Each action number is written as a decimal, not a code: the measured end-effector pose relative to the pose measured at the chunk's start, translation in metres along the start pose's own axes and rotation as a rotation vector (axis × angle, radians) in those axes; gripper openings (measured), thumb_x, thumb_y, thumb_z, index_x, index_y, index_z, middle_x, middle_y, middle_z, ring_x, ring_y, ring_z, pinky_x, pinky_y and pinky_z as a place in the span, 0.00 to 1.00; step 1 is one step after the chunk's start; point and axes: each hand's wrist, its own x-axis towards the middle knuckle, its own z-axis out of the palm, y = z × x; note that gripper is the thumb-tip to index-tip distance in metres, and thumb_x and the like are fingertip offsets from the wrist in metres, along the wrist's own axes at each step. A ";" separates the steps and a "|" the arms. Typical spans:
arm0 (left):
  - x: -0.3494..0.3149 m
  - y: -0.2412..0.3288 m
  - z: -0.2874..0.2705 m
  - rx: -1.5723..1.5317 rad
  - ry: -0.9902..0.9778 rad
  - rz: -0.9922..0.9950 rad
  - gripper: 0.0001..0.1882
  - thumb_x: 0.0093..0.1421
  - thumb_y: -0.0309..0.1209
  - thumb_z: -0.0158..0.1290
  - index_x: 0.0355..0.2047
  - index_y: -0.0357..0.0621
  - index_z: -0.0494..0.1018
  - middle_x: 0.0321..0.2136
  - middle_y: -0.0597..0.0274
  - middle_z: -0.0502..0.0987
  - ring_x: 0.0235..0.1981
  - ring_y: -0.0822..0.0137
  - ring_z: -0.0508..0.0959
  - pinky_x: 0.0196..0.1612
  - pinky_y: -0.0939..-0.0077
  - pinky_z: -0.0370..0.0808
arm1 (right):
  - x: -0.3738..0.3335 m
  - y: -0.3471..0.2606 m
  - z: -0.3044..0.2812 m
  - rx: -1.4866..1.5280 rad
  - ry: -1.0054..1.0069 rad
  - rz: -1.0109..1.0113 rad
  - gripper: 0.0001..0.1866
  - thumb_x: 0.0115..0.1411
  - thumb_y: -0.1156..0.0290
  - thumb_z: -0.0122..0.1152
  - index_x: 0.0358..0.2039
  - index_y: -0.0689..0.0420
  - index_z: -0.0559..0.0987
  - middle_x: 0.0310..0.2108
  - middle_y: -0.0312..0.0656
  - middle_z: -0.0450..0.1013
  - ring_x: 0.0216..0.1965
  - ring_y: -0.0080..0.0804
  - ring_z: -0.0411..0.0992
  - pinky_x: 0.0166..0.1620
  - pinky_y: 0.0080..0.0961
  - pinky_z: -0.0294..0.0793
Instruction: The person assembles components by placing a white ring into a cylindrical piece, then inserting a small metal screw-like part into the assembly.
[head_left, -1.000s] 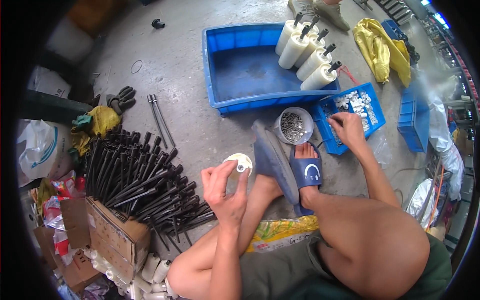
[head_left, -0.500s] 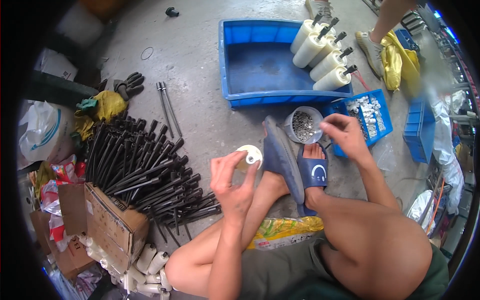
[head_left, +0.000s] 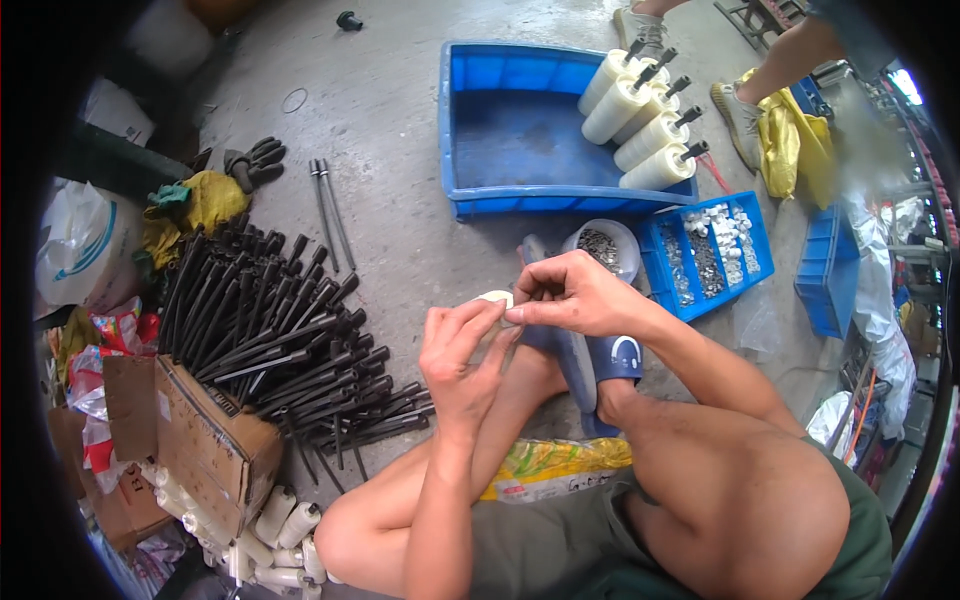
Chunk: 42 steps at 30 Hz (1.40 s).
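My left hand (head_left: 460, 350) is closed round a white plastic roller (head_left: 496, 297), its pale end facing up and most of it hidden by the fingers. My right hand (head_left: 585, 297) meets it there, thumb and fingers pinched together at the roller's end. Whatever sits in that pinch is too small or too covered to make out. Just beyond my right hand stands a clear round tub (head_left: 630, 250) of small metal pieces. To its right lies a blue divided tray (head_left: 682, 310) with metal and white parts in its compartments.
A large blue bin (head_left: 470, 198) holds several white rollers with black handles (head_left: 655, 165) at its right end. On the left are a heap of black rods (head_left: 290, 330), a cardboard box (head_left: 215, 430) and more white rollers (head_left: 298, 522). Another person's shoe (head_left: 738, 120) is at the far right.
My right hand has moved left from beside the tub to the roller's end, its fingers now pinched there. My left hand still holds the roller. The view has shifted slightly.
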 end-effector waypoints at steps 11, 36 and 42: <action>0.006 -0.007 -0.035 0.163 0.146 -0.111 0.16 0.55 0.19 0.68 0.45 0.38 0.86 0.41 0.53 0.85 0.40 0.58 0.78 0.44 0.68 0.77 | -0.002 0.062 -0.050 -0.289 0.310 0.109 0.14 0.63 0.65 0.70 0.41 0.64 0.86 0.33 0.49 0.85 0.35 0.35 0.84 0.44 0.32 0.82; 0.010 -0.021 -0.099 -0.086 0.014 -0.612 0.08 0.76 0.27 0.53 0.50 0.34 0.72 0.41 0.58 0.79 0.40 0.72 0.79 0.45 0.76 0.80 | 0.012 0.047 0.053 -0.108 0.295 -0.366 0.07 0.60 0.71 0.69 0.36 0.59 0.82 0.32 0.47 0.80 0.33 0.49 0.81 0.36 0.43 0.79; 0.008 -0.021 -0.093 -0.102 0.041 -0.575 0.09 0.73 0.26 0.58 0.48 0.33 0.75 0.42 0.60 0.79 0.43 0.71 0.79 0.49 0.75 0.80 | 0.012 0.068 0.010 -0.424 0.430 -0.367 0.09 0.61 0.68 0.69 0.39 0.57 0.81 0.34 0.48 0.80 0.36 0.53 0.80 0.39 0.45 0.81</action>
